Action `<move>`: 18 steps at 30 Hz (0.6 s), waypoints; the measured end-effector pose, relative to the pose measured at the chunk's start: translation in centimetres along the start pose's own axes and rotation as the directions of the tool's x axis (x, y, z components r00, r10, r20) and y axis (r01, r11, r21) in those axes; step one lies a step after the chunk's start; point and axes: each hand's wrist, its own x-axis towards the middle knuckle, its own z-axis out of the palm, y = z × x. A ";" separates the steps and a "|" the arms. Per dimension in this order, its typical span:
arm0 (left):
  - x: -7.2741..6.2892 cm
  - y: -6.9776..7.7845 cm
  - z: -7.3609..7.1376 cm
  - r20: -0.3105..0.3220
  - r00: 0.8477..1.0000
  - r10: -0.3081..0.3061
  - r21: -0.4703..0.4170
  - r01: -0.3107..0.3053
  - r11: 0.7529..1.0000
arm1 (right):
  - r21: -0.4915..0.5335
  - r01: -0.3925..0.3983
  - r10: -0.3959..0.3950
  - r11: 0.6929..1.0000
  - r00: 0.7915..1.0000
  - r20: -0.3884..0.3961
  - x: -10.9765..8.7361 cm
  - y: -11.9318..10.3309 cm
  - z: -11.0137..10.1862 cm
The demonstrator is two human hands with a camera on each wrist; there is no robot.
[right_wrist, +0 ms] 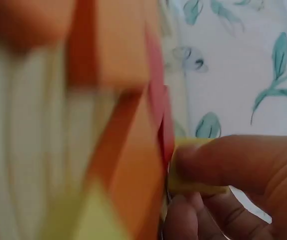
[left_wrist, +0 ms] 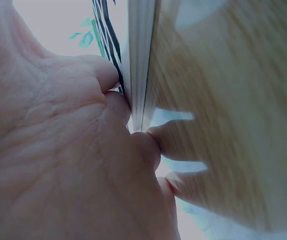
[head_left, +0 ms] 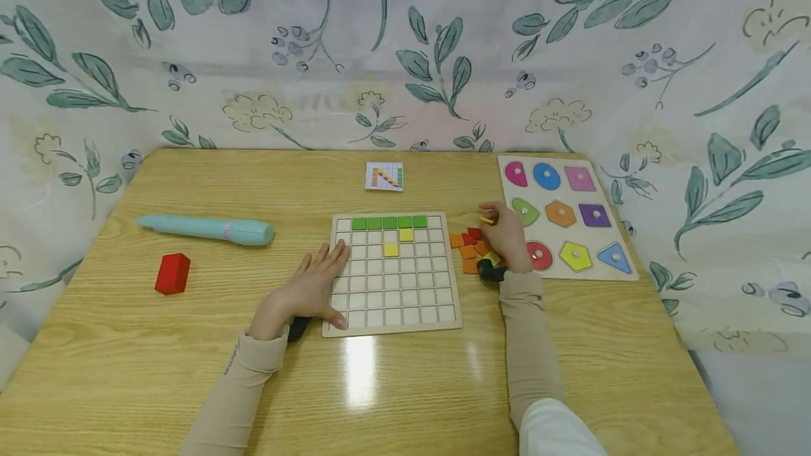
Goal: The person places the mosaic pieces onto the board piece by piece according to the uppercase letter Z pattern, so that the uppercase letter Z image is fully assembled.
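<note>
My left hand (head_left: 307,287) lies with spread fingers across the left edge of a white grid board (head_left: 393,294), the thumb near its lower left corner. In the left wrist view some fingertips touch the board's edge. Green squares (head_left: 389,222) fill part of the board's top row, and two yellow squares (head_left: 391,250) sit lower in the grid. To the right of the board, my right hand (head_left: 507,234) pinches a yellow square tile (right_wrist: 198,175) between thumb and fingers. Just below that hand is a loose pile of orange, red and yellow tiles (head_left: 469,252).
A shape puzzle board (head_left: 624,269) with colored knobbed pieces lies at the right, beside my right hand. Behind the grid stands a small pattern card (head_left: 384,176). A light blue pen-shaped object (head_left: 205,228) and a red block (head_left: 172,274) lie at the left.
</note>
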 end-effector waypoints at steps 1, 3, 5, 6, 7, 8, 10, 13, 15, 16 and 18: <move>0.0 0.1 0.0 0.000 1.000 0.000 -0.001 0.000 1.000 | 0.025 0.001 -0.001 1.000 1.000 0.014 0.1 -0.1 0.2; -0.1 0.1 0.0 0.001 1.000 -0.002 -0.002 0.002 1.000 | 0.073 0.010 -0.013 0.997 0.999 0.035 0.2 -0.5 0.8; -0.1 0.2 0.0 0.000 1.000 -0.003 0.002 0.003 1.000 | 0.118 0.013 -0.019 0.993 0.998 0.053 0.2 -1.2 1.4; -0.1 0.2 0.0 -0.001 1.000 -0.003 0.005 0.003 1.000 | 0.139 0.006 -0.016 0.990 0.998 0.065 0.2 -1.6 1.8; -0.1 0.1 0.0 -0.002 1.000 -0.003 0.006 0.003 1.000 | 0.149 0.008 -0.020 0.989 0.997 0.074 0.1 -2.0 2.1; -0.1 0.1 0.0 -0.002 1.000 -0.003 0.007 0.003 1.000 | 0.167 0.006 -0.021 0.986 0.996 0.088 0.1 -2.5 2.5; 0.0 0.1 0.0 -0.004 1.000 -0.001 0.011 0.001 1.000 | 0.190 -0.004 -0.020 0.982 0.992 0.125 -0.1 -3.4 3.4; 0.0 0.1 0.0 -0.003 1.000 -0.003 0.012 0.003 1.000 | 0.208 0.000 -0.040 0.978 0.981 0.191 -0.5 -4.6 5.0; 0.0 0.1 0.0 -0.003 1.000 -0.002 0.011 0.002 1.000 | 0.220 0.016 -0.067 0.975 0.972 0.226 -0.9 -5.5 6.2; 0.0 0.1 0.0 -0.004 1.000 -0.002 0.010 0.002 1.000 | 0.219 0.023 -0.077 0.975 0.968 0.239 -1.1 -5.9 6.8; 0.0 0.1 0.0 -0.003 1.000 -0.002 0.010 0.002 1.000 | 0.227 0.048 -0.108 0.973 0.960 0.260 -1.6 -6.8 7.8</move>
